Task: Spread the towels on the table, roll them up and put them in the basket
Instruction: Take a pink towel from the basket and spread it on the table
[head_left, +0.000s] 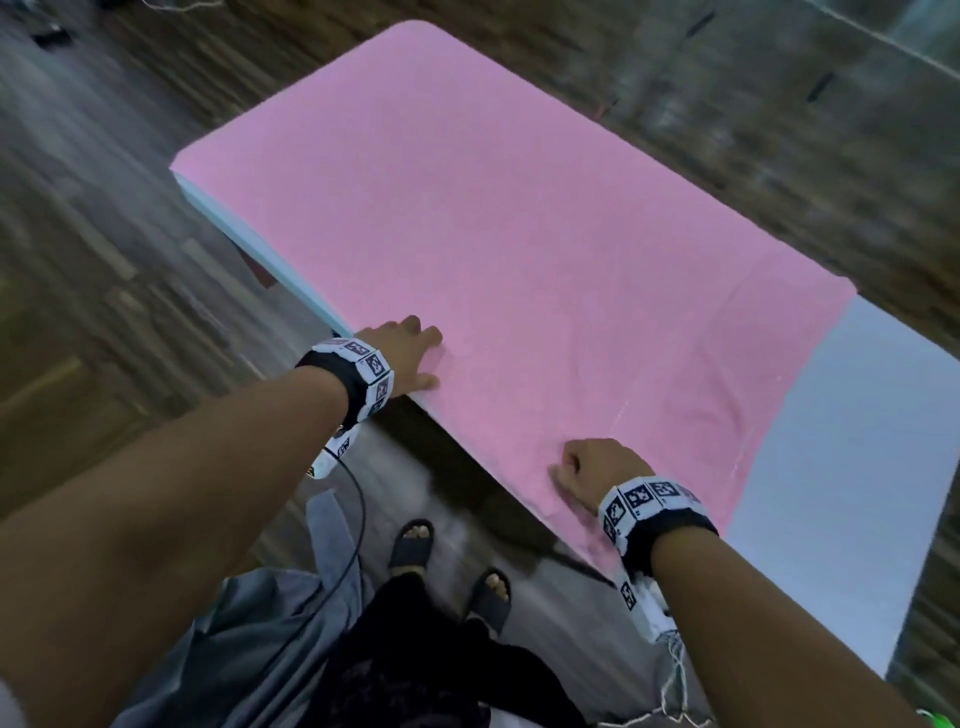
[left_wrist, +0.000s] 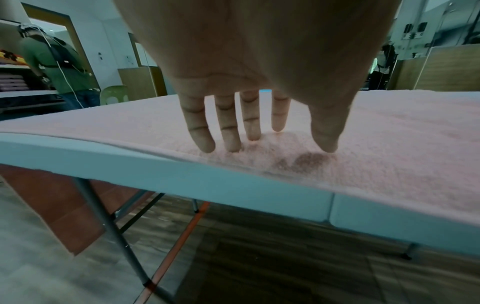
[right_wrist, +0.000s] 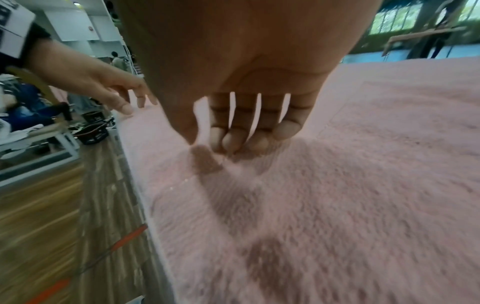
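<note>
Pink towel (head_left: 519, 234): terry pile, fuzzy and matte, one large rectangle with rounded far corners, lying flat over most of the table (head_left: 857, 467). The table is a smooth pale slab with a thick rounded edge on thin grey metal legs (left_wrist: 109, 226); bare tabletop shows only at 4 o'clock of the head view, past the towel's near short edge. The towel runs from about 11 o'clock down toward 5 o'clock, its long left edge flush with the table edge. A stitched border line runs parallel to the near short edge, and shallow creases fan out around it; elsewhere the cloth looks smooth. Left hand (head_left: 410, 353): arm extended, palm down at the towel's left edge near 9 o'clock of centre, fingers (left_wrist: 226, 127) straight and slightly spread, tips touching the pile, gripping nothing. Right hand (head_left: 592, 467): at 6 o'clock, near the edge closest to the person, knuckles up, fingers (right_wrist: 239, 137) curled under and bunched toward the thumb, tips down on the pile; a small ridge of cloth rises at the fingertips, so it reads as a pinch on the towel, though blur hides the exact contact. Both wrists carry black bands with white coded tags (head_left: 374, 369). Floor (head_left: 104, 208) is wood-grain plank, motion-blurred.
</note>
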